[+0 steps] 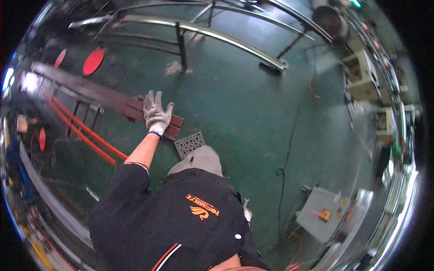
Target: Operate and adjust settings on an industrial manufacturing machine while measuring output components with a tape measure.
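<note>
My left hand (156, 113), in a whitish knit glove, lies flat with fingers spread on top of a long reddish-brown metal beam (113, 97), close to its near end. Beside that end, a grey plate with many holes (190, 143) sits low down, partly covered by my trousers. Most of my right hand (247, 215) is hidden by my dark shirt; only a bit of its pale glove shows at my right side. From it sticks up a slim metal tool with a forked end, which looks like a wrench (246, 202).
Orange-red bars (86, 131) run beside the beam on the left. A long metal frame on legs (208, 32) spans the far side. At right stands a grey table (323, 214) with a yellow-orange tool (324, 215). A dark cable (285, 180) lies on the green floor.
</note>
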`<state>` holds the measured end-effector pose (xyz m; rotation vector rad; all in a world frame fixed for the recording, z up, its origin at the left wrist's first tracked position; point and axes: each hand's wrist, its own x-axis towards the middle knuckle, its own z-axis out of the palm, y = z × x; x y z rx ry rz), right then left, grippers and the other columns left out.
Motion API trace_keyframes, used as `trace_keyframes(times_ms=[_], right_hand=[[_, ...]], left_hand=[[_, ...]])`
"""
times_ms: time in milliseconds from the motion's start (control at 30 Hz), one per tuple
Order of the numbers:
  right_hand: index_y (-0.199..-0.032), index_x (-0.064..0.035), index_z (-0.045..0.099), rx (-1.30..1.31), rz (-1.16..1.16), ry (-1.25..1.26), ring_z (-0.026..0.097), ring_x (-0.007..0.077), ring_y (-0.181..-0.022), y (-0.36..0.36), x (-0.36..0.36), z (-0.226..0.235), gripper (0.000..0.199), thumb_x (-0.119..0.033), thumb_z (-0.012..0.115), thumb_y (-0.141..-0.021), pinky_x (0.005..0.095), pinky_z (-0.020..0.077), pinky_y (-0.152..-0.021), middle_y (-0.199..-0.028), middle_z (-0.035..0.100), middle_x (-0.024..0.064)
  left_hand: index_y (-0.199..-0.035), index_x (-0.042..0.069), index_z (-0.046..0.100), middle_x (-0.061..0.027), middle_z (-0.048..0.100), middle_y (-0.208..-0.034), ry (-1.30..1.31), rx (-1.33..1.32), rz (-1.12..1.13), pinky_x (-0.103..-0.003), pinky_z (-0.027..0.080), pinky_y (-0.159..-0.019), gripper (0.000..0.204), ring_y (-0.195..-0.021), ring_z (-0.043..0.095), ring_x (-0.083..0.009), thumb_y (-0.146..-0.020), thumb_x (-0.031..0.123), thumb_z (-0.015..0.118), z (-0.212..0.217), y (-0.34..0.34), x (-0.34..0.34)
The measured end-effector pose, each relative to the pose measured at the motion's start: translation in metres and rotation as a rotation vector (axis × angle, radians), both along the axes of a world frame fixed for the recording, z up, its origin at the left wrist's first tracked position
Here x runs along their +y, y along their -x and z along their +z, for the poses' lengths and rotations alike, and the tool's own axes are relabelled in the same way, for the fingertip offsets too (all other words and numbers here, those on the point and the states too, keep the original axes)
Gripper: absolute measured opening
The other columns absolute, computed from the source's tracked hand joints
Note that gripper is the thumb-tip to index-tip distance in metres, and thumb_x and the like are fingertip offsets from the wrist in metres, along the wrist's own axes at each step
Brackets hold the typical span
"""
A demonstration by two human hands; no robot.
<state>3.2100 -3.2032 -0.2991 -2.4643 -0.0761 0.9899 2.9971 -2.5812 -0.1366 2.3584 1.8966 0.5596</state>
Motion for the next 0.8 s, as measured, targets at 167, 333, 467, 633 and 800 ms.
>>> trace_keyframes(times_ms=[167,333,467,633,800], right_hand=[[-0.096,-0.0029,0.062,0.22,-0.176,-0.062,0.054,0.0217,-0.048,-0.179,0.099,0.029,0.04,-0.043,0.064,-0.096,0.041,0.0477,-0.046,-0.066,0.056,0.0083],[-0.105,-0.0023,0.063,0.321,-0.185,-0.204,0.055,0.0192,-0.052,-0.313,0.255,0.025,0.033,-0.033,0.067,-0.095,0.0374,0.0479,-0.047,-0.07,0.057,0.0058],[-0.116,0.0045,0.065,0.275,0.208,-0.118,0.052,0.0129,-0.053,-0.361,0.413,0.024,0.042,-0.033,0.066,-0.095,0.0291,0.0422,-0.048,-0.072,0.061,0.0056],[-0.113,0.0072,0.066,0.231,0.687,-0.162,0.052,0.0128,-0.053,-0.38,0.619,0.027,0.042,-0.03,0.063,-0.094,0.0301,0.0376,-0.048,-0.07,0.059,0.0055],[-0.102,0.0026,0.066,0.309,0.943,-0.256,0.055,0.0144,-0.057,-0.336,0.799,0.049,0.03,-0.025,0.057,-0.096,0.0317,0.0444,-0.049,-0.069,0.057,0.0056]], left_hand=[[-0.146,0.013,0.044,-0.0173,0.034,-0.158,0.007,0.019,0.149,-0.051,0.027,-0.119,0.071,-0.148,0.029,-0.0371,-0.087,0.043,0.071,0.003,-0.007,-0.002],[-0.145,0.01,0.044,-0.0178,0.036,-0.156,0.077,0.009,0.232,-0.052,0.027,-0.12,0.072,-0.147,0.03,-0.0385,-0.086,0.041,0.072,0.015,-0.016,-0.003],[-0.153,0.012,0.035,-0.0194,0.034,-0.157,0.07,0.024,0.414,-0.053,0.027,-0.119,0.082,-0.147,0.029,-0.0404,-0.085,0.037,0.074,0.015,-0.023,0.006],[-0.159,0.014,0.024,-0.0127,0.018,-0.167,0.168,-0.028,0.962,-0.044,0.027,-0.121,0.089,-0.151,0.027,-0.0315,-0.09,0.052,0.065,-0.002,-0.035,0.026],[-0.155,0.01,0.03,-0.0169,0.028,-0.162,0.012,-0.081,1.274,-0.052,0.029,-0.119,0.086,-0.149,0.028,-0.0363,-0.089,0.05,0.067,-0.004,-0.046,0.061]])
